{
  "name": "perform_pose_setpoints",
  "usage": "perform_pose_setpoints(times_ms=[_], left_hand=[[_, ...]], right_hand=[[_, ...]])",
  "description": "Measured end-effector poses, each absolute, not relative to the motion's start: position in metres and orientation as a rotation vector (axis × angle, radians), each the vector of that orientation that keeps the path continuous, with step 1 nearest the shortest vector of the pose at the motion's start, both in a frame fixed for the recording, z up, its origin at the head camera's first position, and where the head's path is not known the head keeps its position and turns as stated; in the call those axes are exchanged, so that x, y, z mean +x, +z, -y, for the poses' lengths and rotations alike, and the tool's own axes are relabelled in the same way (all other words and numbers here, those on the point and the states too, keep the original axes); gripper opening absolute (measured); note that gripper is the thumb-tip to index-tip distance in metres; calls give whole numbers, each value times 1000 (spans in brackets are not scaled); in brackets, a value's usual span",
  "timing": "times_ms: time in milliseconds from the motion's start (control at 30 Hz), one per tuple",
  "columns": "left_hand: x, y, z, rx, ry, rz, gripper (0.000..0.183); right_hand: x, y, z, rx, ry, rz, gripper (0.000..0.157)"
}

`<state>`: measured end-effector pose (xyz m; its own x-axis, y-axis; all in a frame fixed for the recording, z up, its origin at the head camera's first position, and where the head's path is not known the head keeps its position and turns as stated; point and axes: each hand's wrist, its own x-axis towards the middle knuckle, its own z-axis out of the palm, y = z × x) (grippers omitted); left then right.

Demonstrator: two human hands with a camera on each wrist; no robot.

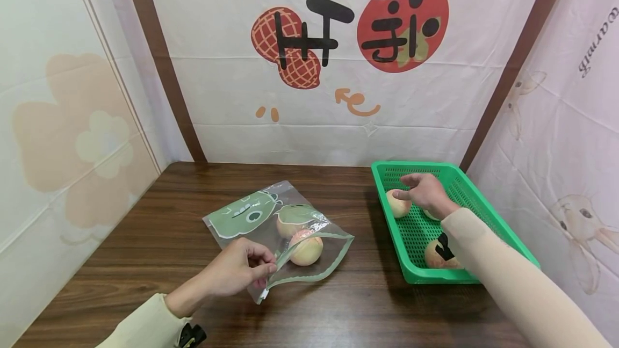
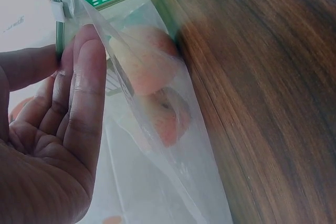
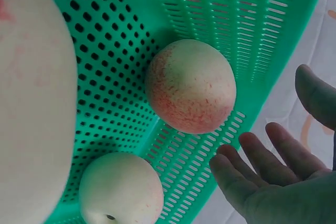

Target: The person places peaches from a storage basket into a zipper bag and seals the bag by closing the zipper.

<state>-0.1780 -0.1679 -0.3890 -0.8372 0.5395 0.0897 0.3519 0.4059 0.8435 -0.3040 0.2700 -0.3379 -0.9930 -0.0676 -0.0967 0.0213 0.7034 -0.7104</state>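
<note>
A clear zip bag (image 1: 242,214) with a green cartoon print lies on the table, its mouth partly spread. My left hand (image 1: 237,268) pinches the bag's edge near the white slider (image 1: 264,294). Inside are two peaches, a nearer peach (image 1: 307,250) and a farther one partly behind the print; the left wrist view shows both through the plastic (image 2: 202,129). Over the green basket (image 1: 400,254), my right hand (image 1: 426,195) reaches with fingers extended and nothing held. Close by its thumb sits a peach (image 1: 396,205). Another peach (image 1: 429,215) is mostly hidden beneath that hand.
Toward the basket's near end is a third peach (image 1: 435,255), partly covered by a black strap at my right sleeve (image 1: 503,262). The basket stands at the right of the dark wooden table (image 1: 159,230). Printed cloth walls (image 1: 217,122) enclose the back and both sides.
</note>
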Motion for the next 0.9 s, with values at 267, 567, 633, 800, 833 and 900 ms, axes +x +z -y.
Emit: perform_pose_setpoints(times_ms=[267, 567, 633, 800, 833, 900], left_hand=[[-179, -389, 167, 775, 1467, -2408, 10], [-179, -390, 167, 773, 1447, -2414, 11], [-179, -389, 167, 777, 1448, -2412, 10], [-179, -389, 167, 776, 1461, -2403, 9], [-180, -389, 167, 772, 1460, -2403, 9], [-180, -390, 168, 766, 1458, -2405, 9]], right_hand=[[-308, -345, -271, 5, -1171, -2776, 65], [-312, -355, -270, 63, -1147, -2774, 69], [-314, -357, -269, 74, -1147, -2777, 70], [-317, -361, -269, 100, -1150, -2764, 71], [-318, -361, -269, 105, -1146, -2760, 72], [-319, -362, -268, 110, -1120, -2759, 73]])
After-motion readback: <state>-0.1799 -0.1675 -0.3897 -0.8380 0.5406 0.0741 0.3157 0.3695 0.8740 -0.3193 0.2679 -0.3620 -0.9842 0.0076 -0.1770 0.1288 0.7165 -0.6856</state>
